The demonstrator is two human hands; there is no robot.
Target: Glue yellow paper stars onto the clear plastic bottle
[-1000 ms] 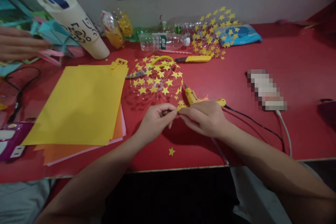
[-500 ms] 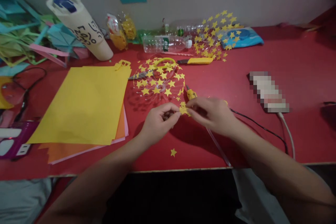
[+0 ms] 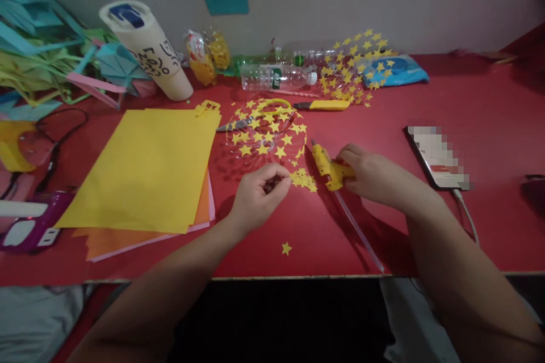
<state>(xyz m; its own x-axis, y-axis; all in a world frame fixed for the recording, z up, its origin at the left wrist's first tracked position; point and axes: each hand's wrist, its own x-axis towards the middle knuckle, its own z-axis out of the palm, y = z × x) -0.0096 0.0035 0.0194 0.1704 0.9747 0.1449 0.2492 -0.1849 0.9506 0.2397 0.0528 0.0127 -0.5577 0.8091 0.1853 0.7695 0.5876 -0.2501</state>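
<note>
My left hand (image 3: 259, 195) is pinched shut on a small cluster of yellow paper stars (image 3: 304, 179), held just above the red table (image 3: 383, 227). My right hand (image 3: 374, 176) grips the handle of a yellow glue gun (image 3: 326, 163) that lies on the table with its nozzle pointing away from me; a clear glue stick (image 3: 360, 232) trails from its back. Just beyond the hands lies a cut clear plastic piece covered with yellow stars (image 3: 266, 136). One loose star (image 3: 286, 248) lies near the front edge.
A stack of yellow and orange paper (image 3: 149, 170) lies at left. Scissors (image 3: 255, 116), a yellow utility knife (image 3: 326, 105), plastic bottles (image 3: 276, 76), a white tube (image 3: 149, 48), a second star-covered piece (image 3: 353, 62) and a phone (image 3: 438, 156) on a cable surround the work spot.
My right hand let go of the star cluster, moved right and took hold of the glue gun. My left hand kept the stars. Another person's hand at far left has gone from view.
</note>
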